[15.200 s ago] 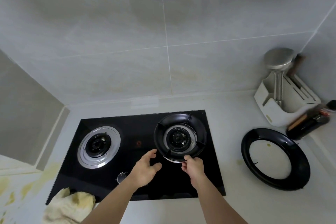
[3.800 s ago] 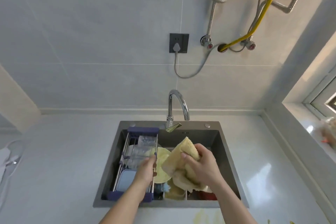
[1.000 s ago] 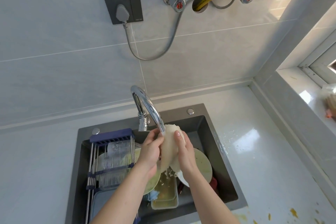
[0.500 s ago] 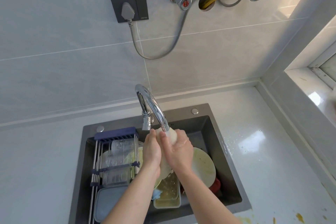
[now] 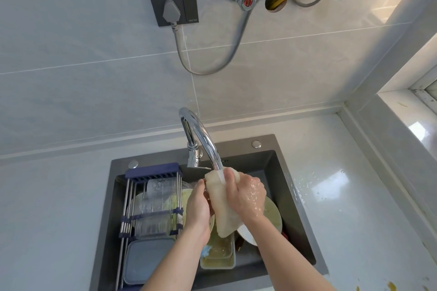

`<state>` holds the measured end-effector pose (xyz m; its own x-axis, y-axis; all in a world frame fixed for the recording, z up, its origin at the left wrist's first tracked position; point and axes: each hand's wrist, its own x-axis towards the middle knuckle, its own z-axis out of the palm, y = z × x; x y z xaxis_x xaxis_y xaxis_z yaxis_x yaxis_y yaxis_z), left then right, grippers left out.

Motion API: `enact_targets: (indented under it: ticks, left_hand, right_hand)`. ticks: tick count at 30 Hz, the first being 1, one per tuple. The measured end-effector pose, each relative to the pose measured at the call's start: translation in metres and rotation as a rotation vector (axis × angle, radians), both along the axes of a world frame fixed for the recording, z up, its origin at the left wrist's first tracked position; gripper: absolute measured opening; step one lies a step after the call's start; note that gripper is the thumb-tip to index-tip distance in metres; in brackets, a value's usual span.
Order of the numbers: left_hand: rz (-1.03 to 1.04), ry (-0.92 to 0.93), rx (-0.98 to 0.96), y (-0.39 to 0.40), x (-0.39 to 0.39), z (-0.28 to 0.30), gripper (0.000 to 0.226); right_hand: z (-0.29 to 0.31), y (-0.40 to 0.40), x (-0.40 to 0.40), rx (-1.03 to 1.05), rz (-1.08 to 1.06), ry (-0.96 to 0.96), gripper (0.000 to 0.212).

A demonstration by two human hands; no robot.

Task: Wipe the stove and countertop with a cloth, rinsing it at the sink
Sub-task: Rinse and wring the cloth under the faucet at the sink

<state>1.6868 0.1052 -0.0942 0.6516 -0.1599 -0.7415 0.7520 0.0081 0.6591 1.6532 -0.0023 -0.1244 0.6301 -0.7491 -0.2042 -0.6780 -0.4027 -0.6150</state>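
Pale, soaked fabric is hanging between two hands over the dark grey sink: the cloth is being held right under the spout of the chrome tap, and a stream of water is falling onto its top edge. The right hand is curling round the upper part of the cloth, wet and glistening, with a fingertip lying just beside the stream. The left hand is pressing against the cloth's other side, fingers folding in on it. The lower end of the cloth is dangling above a rectangular container of yellowish water. A plate is lying under the right wrist. To the left, a wire rack spanning the sink is holding clear glasses. Droplets are speckling the white countertop just right of the sink, and yellow stains are showing near its bottom right corner. A grey plug is sitting in the wall socket above.
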Motion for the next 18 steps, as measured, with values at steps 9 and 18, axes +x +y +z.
enact_targets:
  ticks: [9,18]
  left_hand:
    - [-0.150,-0.098,0.046,-0.018,-0.012,-0.002,0.026]
    - [-0.035,-0.075,-0.035,-0.047,0.000,-0.007,0.060]
  right_hand:
    - [0.003,0.007,-0.022,0.060,-0.008,-0.131,0.042]
    - [0.013,0.004,-0.060,0.282,0.140,-0.351,0.035]
